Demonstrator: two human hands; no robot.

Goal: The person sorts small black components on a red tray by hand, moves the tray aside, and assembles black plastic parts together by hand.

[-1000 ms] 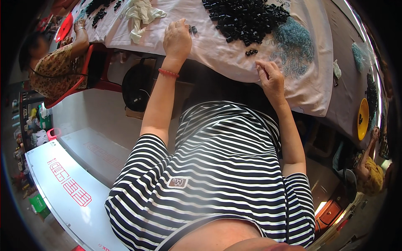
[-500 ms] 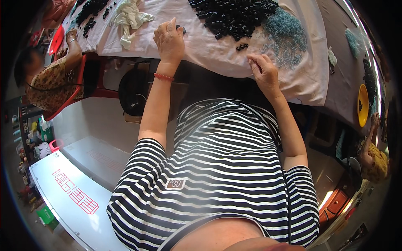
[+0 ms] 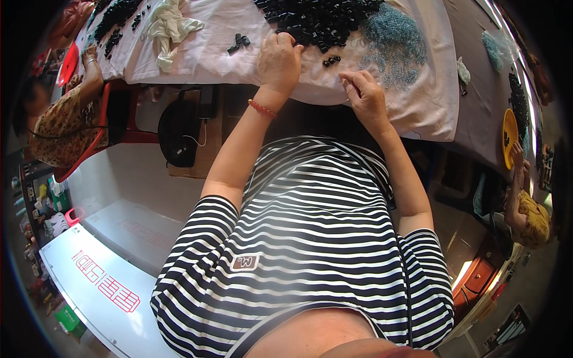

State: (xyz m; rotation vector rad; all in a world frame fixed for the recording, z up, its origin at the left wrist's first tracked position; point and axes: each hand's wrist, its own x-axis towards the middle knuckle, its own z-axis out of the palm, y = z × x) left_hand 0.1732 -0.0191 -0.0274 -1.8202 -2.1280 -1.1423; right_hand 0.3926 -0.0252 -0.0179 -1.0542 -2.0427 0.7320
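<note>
At the near edge of a big heap of small black pieces (image 3: 322, 27), my left hand (image 3: 279, 64) has its fingers curled; what they hold, if anything, is hidden. My right hand (image 3: 365, 98) is closed in a pinch over the front of the pale pink cloth (image 3: 209, 62), and I cannot make out anything in its fingertips. Between the hands lies a little row of black pieces (image 3: 331, 61). Left of my left hand sits another small cluster of black pieces (image 3: 239, 43). A pile of small, clear bluish rings (image 3: 394, 48) spreads beyond my right hand.
A crumpled whitish cloth (image 3: 167, 30) lies to the left. At far left, a person in a patterned top (image 3: 65, 128) sits on a red chair (image 3: 101, 134). On the right are a yellow plate (image 3: 508, 140) and another person in yellow (image 3: 531, 221).
My left hand has moved right, from beside the small black cluster to the heap's near edge, leaving that cluster in full view. My right hand stays pinched in about the same spot.
</note>
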